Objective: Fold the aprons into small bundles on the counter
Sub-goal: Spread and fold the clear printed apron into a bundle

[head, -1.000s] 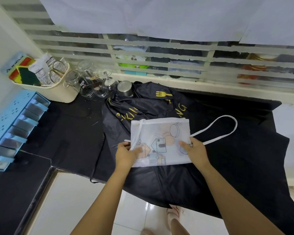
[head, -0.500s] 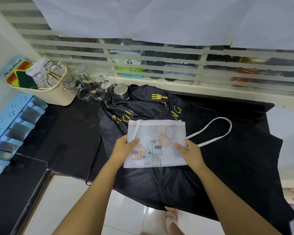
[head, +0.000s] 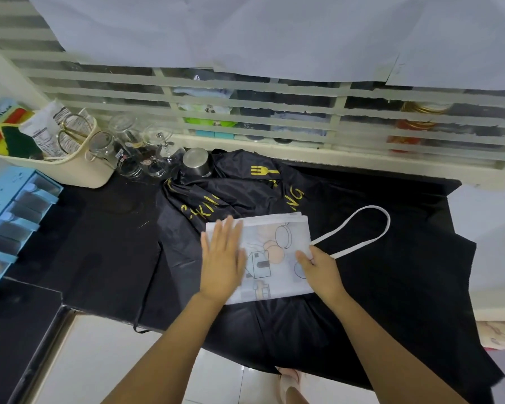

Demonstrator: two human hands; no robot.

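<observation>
A white apron [head: 277,252] with printed kitchen pictures lies folded into a rectangle on top of a spread black apron [head: 376,281] with yellow lettering. My left hand [head: 223,258] lies flat with straight fingers on the white apron's left part. My right hand [head: 318,266] rests at its right edge, fingers curled onto the fabric where the white neck strap [head: 370,234] leaves it. The strap loops out to the right over the black cloth.
The black counter [head: 99,234] carries a cream basket [head: 70,167] with packets and scissors at the back left, several glass jars [head: 134,150] and a metal cup [head: 197,161] behind the aprons. A blue rack [head: 9,217] is at the left. The black apron hangs over the front edge.
My left hand has opened flat and slid up over the white apron's left side. The right hand stays at the right edge. The camera has shifted slightly.
</observation>
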